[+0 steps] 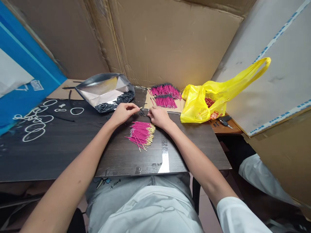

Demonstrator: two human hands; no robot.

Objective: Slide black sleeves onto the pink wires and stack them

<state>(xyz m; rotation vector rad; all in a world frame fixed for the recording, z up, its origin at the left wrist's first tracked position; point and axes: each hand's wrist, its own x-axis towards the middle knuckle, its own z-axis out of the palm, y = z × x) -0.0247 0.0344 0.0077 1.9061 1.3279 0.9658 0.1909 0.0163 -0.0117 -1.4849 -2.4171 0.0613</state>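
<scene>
My left hand (pixel 124 113) is closed in a pinch, with a small gold tip (pixel 140 108) sticking out past its fingertips. That tip resembles the ends of the pink wires on the table. Close by on the right, my right hand (pixel 157 116) has its fingers curled together; whatever they hold is hidden. Small black tubes (pixel 143 114) lie loose between the two hands. Just below them rests a pile of pink wires (pixel 141 134), with gold ends pointing right. Behind my left hand, an open foil bag (pixel 97 89) lies on its side with many black tubes (pixel 123 97) in it.
Pink wires with black ends (pixel 166 101) lie in bunches on cardboard (pixel 178 105) at the back. A yellow plastic bag (pixel 194 106) stands right of them, near keys (pixel 225 123). White rubber bands (pixel 36 126) lie left. Cardboard (pixel 175 42) walls the back.
</scene>
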